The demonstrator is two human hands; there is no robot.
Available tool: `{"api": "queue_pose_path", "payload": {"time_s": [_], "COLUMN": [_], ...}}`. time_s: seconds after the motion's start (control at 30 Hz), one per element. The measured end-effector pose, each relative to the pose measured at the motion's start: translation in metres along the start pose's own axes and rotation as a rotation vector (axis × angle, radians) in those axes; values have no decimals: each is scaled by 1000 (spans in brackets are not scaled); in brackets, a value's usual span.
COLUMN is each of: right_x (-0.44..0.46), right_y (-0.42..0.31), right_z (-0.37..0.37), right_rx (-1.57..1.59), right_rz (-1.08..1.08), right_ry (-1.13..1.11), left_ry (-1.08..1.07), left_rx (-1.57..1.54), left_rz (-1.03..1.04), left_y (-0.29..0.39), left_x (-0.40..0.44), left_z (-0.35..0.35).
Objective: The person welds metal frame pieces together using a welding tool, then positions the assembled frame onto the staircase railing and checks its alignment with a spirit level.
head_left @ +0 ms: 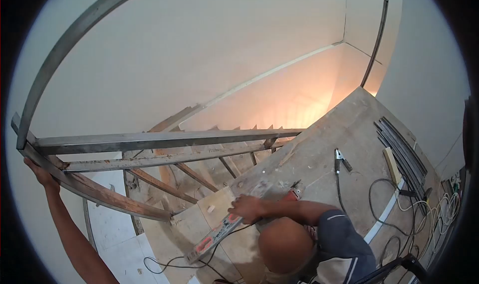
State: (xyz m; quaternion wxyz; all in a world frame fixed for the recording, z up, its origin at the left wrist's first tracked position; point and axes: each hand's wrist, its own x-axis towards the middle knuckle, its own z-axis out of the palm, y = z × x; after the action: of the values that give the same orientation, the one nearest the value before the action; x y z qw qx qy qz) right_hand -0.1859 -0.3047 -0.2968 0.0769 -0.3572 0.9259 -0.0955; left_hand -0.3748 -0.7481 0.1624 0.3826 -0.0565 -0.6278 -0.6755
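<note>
My left hand reaches in from the lower left and is closed on the metal railing frame near its left corner, where the tubes meet. Its fingertips are partly hidden behind the tube. The frame has bare grey tubes, some with rust-brown patches, and spans the stair opening. My right hand is out of view. At the lower middle, a co-worker's hand rests on a grey and red spirit level lying across the floor boards.
A red power tool lies beyond the co-worker's forearm. A welding clamp with its cable sits on the landing. Several dark metal bars, a wood strip and tangled cables are at right. Stairs descend beneath the railing.
</note>
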Motion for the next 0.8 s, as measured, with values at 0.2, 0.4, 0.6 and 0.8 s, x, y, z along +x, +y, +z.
{"api": "queue_pose_path", "payload": {"time_s": [0.2, 0.4, 0.6, 0.8], "right_x": [-168, -299, -404, -461], "right_y": [63, 52, 64, 68], "right_z": [-157, -215, -306, -563], "right_rx": [630, 490, 215, -119], "right_rz": [384, 762, 955, 776], "right_ry": [-192, 489, 1026, 1284], "left_ry": [-39, -129, 45, 15], "left_rx": [-126, 62, -84, -42], "left_rz": [-57, 167, -53, 18], "left_y": [-1, -40, -16, -49], "left_x": [6, 40, 20, 48], "left_z": [-6, -41, -12, -42]}}
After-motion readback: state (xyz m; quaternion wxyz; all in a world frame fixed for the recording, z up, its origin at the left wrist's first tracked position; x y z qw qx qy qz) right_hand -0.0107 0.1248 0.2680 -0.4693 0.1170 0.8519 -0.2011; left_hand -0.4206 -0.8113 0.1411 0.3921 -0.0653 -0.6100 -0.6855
